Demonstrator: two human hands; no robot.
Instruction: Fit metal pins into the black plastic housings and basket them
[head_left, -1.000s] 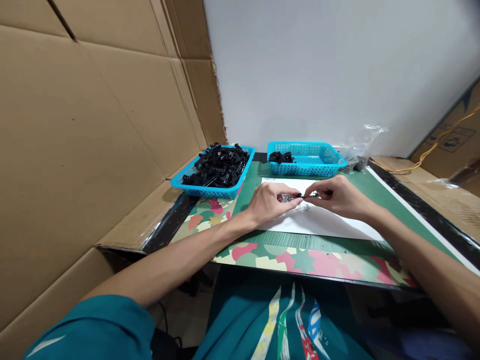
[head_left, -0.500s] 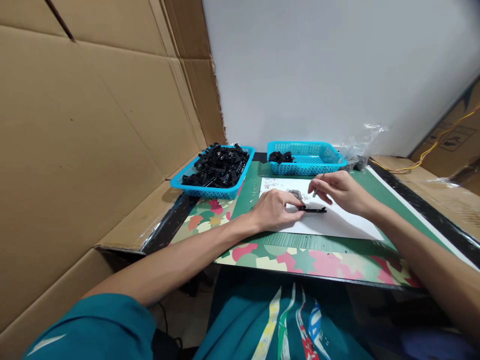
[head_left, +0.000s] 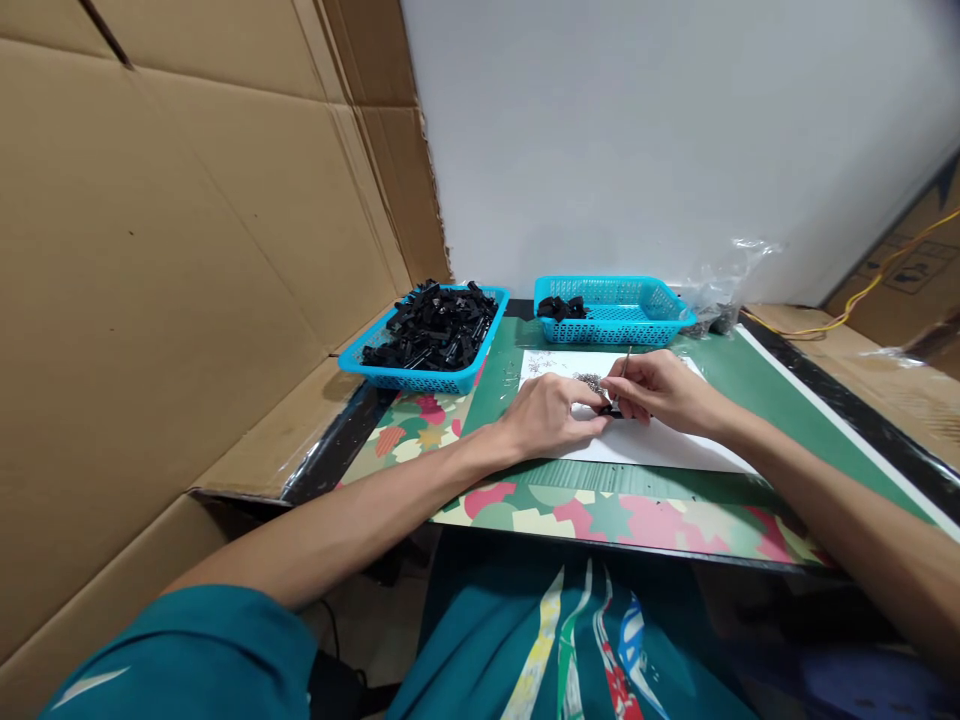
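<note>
My left hand [head_left: 551,415] pinches a black plastic part [head_left: 616,412] against the white paper [head_left: 660,446]. Over that part, my right hand [head_left: 652,388] is closed on a thin metal tool [head_left: 627,368], held nearly upright, with its lower end close to my left fingertips. The two hands almost meet, and my right fingers cover much of the black part. Just behind them lies a small heap of tiny metal pieces [head_left: 589,381], partly hidden. More tiny pieces are scattered at the paper's back left corner.
A blue basket [head_left: 442,382] heaped with black parts stands at the left. Another blue basket [head_left: 615,334], holding a few black parts, is at the back. Beside it lies a clear plastic bag [head_left: 724,300]. Cardboard [head_left: 187,230] rises on the left.
My right hand has moved left and down, bringing the thin tool to the black part. My left hand keeps its pinch in nearly the same place.
</note>
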